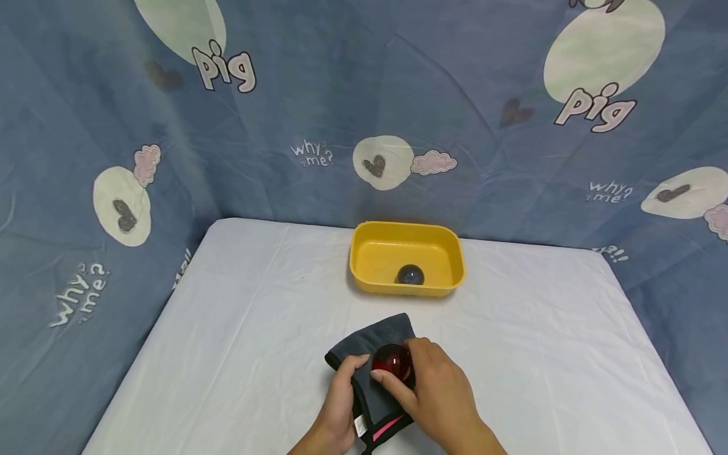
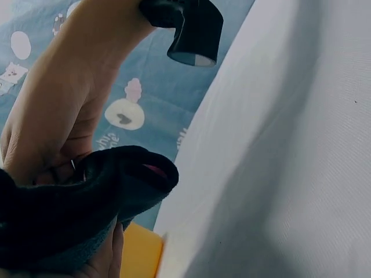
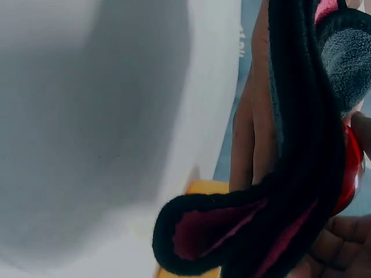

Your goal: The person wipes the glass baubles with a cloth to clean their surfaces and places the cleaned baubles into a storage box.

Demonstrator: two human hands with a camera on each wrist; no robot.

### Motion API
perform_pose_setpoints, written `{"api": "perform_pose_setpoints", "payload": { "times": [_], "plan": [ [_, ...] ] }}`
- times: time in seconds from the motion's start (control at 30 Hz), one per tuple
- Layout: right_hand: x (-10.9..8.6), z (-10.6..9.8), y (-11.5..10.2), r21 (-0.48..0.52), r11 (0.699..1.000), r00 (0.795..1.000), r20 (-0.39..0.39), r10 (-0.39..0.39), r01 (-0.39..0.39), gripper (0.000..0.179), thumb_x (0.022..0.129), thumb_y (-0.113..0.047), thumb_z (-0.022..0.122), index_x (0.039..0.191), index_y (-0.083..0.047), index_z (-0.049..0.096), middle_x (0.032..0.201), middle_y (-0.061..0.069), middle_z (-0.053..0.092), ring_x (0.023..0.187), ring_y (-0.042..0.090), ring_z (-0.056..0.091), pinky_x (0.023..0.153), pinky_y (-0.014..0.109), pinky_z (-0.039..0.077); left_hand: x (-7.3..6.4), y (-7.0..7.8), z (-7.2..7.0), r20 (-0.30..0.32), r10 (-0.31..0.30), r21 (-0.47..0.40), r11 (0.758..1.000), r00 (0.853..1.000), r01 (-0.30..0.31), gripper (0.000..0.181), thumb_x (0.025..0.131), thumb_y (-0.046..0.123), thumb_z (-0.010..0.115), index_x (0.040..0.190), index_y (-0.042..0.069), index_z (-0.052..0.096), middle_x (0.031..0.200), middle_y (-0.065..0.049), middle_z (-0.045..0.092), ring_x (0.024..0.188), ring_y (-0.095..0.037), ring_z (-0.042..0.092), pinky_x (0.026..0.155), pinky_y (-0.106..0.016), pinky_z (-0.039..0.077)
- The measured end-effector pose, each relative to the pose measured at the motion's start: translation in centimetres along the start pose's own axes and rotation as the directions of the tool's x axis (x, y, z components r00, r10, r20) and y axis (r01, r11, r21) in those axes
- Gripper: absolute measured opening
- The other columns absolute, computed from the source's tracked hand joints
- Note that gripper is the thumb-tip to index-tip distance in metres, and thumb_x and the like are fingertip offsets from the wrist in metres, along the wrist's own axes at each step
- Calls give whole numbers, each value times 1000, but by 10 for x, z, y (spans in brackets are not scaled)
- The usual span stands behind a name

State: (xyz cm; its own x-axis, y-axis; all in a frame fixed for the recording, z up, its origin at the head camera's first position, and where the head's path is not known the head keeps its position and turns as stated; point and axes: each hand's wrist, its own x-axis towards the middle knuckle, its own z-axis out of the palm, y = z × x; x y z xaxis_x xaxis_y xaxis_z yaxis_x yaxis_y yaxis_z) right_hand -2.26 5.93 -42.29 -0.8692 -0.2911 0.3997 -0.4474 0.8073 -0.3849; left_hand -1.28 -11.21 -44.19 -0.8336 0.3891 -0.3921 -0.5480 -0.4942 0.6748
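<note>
A dark red, glossy ball (image 1: 391, 361) rests against a folded grey cloth (image 1: 372, 338) with black edging and a pink inner side. My right hand (image 1: 443, 392) pinches the ball between thumb and fingers. Under and beside the cloth, my left hand (image 1: 340, 404) grips it, with the thumb on top. In the left wrist view the cloth (image 2: 87, 202) drapes over the left hand and hides most of its fingers. The right wrist view shows the red ball (image 3: 352, 168) partly behind the cloth (image 3: 307, 116).
A yellow rectangular tub (image 1: 370, 284) stands at the table's far edge, holding a dark glass-like ball (image 1: 411, 275). White cloth covers the table (image 1: 256, 354). Behind hangs a blue printed curtain (image 1: 318, 82).
</note>
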Motion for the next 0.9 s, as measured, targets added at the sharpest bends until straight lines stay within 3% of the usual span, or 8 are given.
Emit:
{"api": "perform_pose_setpoints", "payload": {
  "times": [0.13,0.23,0.37,0.43,0.5,0.6,0.7,0.9],
  "plan": [
    [1,-1,0,-3,998,998,21,56,-56,60,91,-68,68,101,-9,63,84,-5,55,72,8,50,61,27,49,1,0,1,13,-3,-11,1000,1000,3,62,106,37,31,152,-5,36,130,-10,61,121,-21,59,106,-39,50],
    [0,-4,1,10,999,995,85,48,-49,68,89,-69,68,114,-6,66,92,-4,59,81,8,53,67,28,53,0,1,1,-2,1,-3,1000,1000,-1,63,106,38,31,153,-5,34,133,-11,60,121,-21,60,106,-38,50],
    [-2,-10,4,18,998,985,162,-61,59,80,87,-58,79,148,-10,56,118,1,64,102,11,59,84,33,58,1,5,0,-34,19,17,1000,999,-19,66,106,38,32,156,-4,30,143,-13,54,125,-21,58,107,-37,49],
    [-2,-12,4,15,990,976,165,-141,141,81,86,-47,85,154,-17,52,128,4,62,108,15,61,89,36,58,1,6,0,-47,25,25,999,999,-24,67,105,38,32,158,-4,28,149,-14,50,129,-22,55,108,-37,48],
    [-2,-13,3,13,978,967,148,-206,207,79,84,-35,90,153,-21,54,131,6,62,109,17,62,91,37,58,1,7,-1,-49,24,24,999,999,-23,69,105,39,32,160,-3,24,155,-15,45,134,-23,52,110,-38,47],
    [0,-12,2,0,969,962,121,-246,247,74,81,-27,93,147,-20,60,128,6,63,106,17,63,90,36,58,0,6,-1,-43,10,28,1000,999,-9,71,105,39,30,161,-4,21,160,-18,40,139,-25,48,113,-40,44],
    [-1,-12,1,-7,974,969,109,-223,226,69,80,-28,94,141,-17,64,119,4,66,103,16,64,88,34,59,-1,3,-2,-24,-3,29,1000,1000,3,72,105,38,29,161,-6,20,161,-20,39,140,-27,47,113,-41,44],
    [-1,-12,0,-17,984,981,82,-176,178,66,84,-38,90,138,-10,64,107,1,66,95,13,62,80,31,58,-1,2,-1,-24,12,43,999,1000,-11,70,104,37,29,157,-9,26,150,-19,51,132,-26,55,109,-40,48]
  ]
}}
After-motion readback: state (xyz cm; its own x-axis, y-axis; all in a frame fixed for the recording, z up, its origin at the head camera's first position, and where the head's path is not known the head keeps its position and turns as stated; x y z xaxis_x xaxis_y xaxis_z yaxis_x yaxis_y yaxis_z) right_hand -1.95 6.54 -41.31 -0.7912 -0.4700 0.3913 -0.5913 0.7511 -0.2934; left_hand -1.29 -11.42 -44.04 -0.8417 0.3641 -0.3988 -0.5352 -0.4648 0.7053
